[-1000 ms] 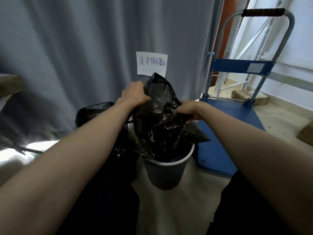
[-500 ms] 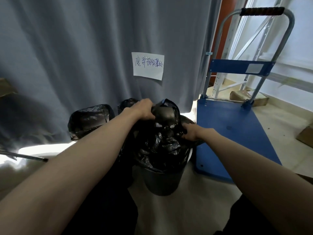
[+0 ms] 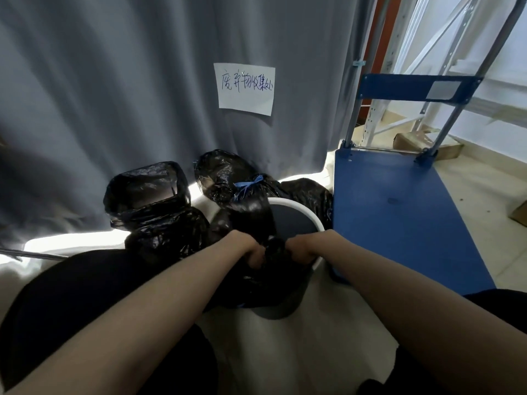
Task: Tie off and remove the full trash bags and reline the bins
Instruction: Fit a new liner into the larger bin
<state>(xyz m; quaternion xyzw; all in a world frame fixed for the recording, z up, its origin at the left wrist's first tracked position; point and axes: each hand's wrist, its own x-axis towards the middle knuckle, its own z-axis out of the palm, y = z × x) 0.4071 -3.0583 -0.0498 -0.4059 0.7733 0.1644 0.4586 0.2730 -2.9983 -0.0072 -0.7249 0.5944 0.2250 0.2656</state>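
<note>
A dark grey bin [image 3: 293,223] with a white rim stands on the floor in front of me. A black trash bag [image 3: 256,283] drapes over its near rim and down the outside. My left hand [image 3: 246,249] and my right hand [image 3: 302,248] both grip the bag's bunched edge at the near rim, close together. Behind the bin lies a tied black bag [image 3: 228,178] with a blue tie. Another bin [image 3: 148,192], lined with a black bag, stands to the left.
A grey curtain [image 3: 142,81] with a handwritten paper note [image 3: 245,88] hangs behind the bins. A blue platform trolley [image 3: 399,218] stands right of the bin, touching distance away. Cardboard boxes [image 3: 425,142] and metal shelving sit at the far right.
Both hands have come down and toward me, pulling the black bag from above the bin to its near rim. The far part of the bin's inside now shows bare.
</note>
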